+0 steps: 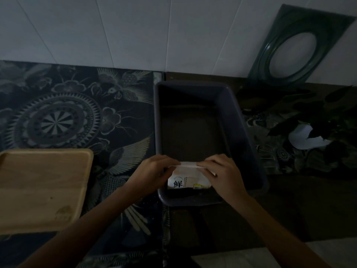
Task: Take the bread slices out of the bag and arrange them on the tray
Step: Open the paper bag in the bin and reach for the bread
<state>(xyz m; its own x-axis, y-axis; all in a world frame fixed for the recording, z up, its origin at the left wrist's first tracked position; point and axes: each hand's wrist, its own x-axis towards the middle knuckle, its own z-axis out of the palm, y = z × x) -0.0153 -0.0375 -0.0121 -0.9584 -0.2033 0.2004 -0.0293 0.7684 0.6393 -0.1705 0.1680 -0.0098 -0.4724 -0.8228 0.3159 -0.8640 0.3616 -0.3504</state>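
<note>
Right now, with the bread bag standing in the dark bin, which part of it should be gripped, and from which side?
Grip the flat sealed top strip of the bread bag, coming from above. The strip stands upward as a thin ridge, easy to pinch, and the bin walls block the sides. The left hand and right hand already pinch its two ends.

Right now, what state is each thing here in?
Bag: sealed at the top, held over the near end of the bin.
Left hand: fingers pinching the bag's top edge.
Right hand: fingers pinching the same edge.
Bin: nothing else in it.
Tray: bare, no bread yet.
Plant: upright in a white pot.
</note>
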